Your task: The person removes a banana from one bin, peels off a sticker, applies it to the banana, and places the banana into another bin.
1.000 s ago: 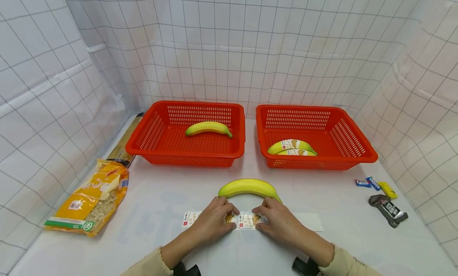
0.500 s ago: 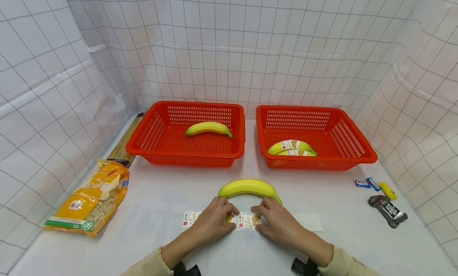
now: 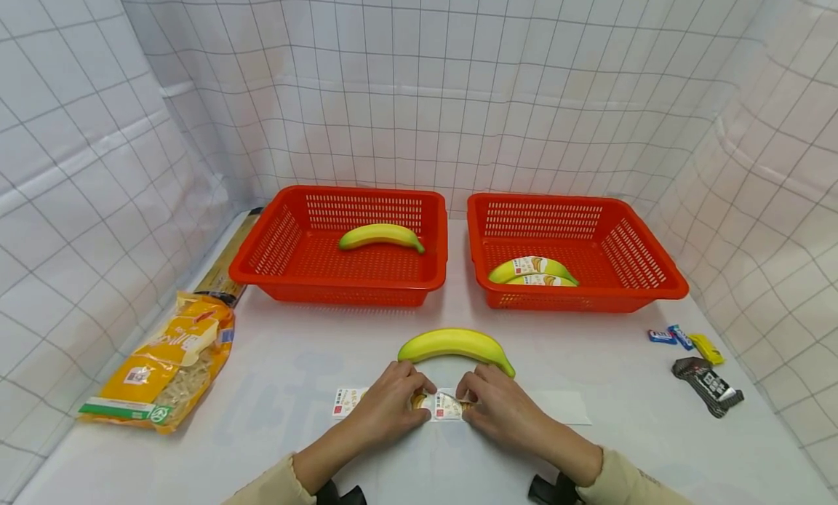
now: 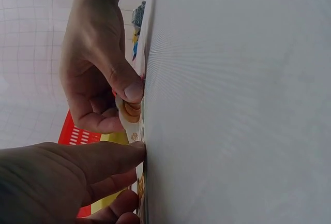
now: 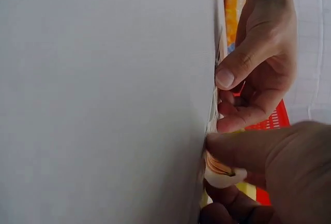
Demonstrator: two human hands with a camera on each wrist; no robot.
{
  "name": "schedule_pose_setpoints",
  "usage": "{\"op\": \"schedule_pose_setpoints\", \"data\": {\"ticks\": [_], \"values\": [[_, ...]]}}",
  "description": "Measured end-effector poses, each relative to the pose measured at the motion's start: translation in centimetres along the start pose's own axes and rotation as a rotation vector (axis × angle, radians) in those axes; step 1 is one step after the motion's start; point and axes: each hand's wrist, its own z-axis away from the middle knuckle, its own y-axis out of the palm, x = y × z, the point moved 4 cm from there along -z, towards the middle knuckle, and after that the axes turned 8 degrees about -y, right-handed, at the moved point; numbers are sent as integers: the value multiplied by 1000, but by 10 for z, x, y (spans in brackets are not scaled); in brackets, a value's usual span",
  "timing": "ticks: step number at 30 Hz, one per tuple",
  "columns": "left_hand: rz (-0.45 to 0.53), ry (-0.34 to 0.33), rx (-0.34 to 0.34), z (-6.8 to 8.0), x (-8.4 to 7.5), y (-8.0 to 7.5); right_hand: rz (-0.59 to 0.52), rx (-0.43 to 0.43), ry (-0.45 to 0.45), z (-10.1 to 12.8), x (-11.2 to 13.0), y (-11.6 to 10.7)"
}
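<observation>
Both hands meet on a sticker strip (image 3: 440, 404) lying flat on the white surface (image 3: 294, 388) close to the person: the left hand (image 3: 388, 405) presses it down with thumb and fingertips, while the right hand (image 3: 499, 410) pinches one sticker, its edge curling up off the backing. The stickers are white with a banana picture. Just beyond lies a yellow banana (image 3: 455, 344). Further back stand two red baskets (image 3: 340, 290), each holding bananas, before a white gridded cloth wall (image 3: 419, 90)
</observation>
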Motion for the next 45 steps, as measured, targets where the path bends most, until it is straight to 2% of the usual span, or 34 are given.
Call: {"op": "schedule_pose_setpoints", "data": {"ticks": [5, 9, 12, 17, 20, 24, 27, 31, 35, 41, 45], "values": [[8, -6, 14, 0, 0, 0, -137, 0, 84, 1, -7, 4], [3, -10, 20, 0, 0, 0, -194, -39, 51, 7, -11, 3], [0, -11, 22, 0, 0, -1, -277, -38, 39, 10, -15, 2], [-16, -2, 18, 2, -1, -1, -389, -41, 101, 14, -22, -8], [-11, 0, -25, 1, -5, -6, -377, -102, 131, 12, -26, -20], [112, -43, -83, -13, -12, -22, -308, -203, 118, 0, -27, -37], [205, -80, -66, -29, -17, -32, -263, -251, 101, -12, -26, -46], [251, -88, -21, -50, -20, -38, -252, -263, 92, -27, -24, -50], [261, -70, -25, -63, -19, -41, -256, -240, 123, -38, -27, -51], [246, -77, -57, -72, -16, -45, -207, -220, 206, -47, -37, -53], [131, -48, -94, -74, -17, -44, -178, -208, 179, -49, -40, -51]]}}
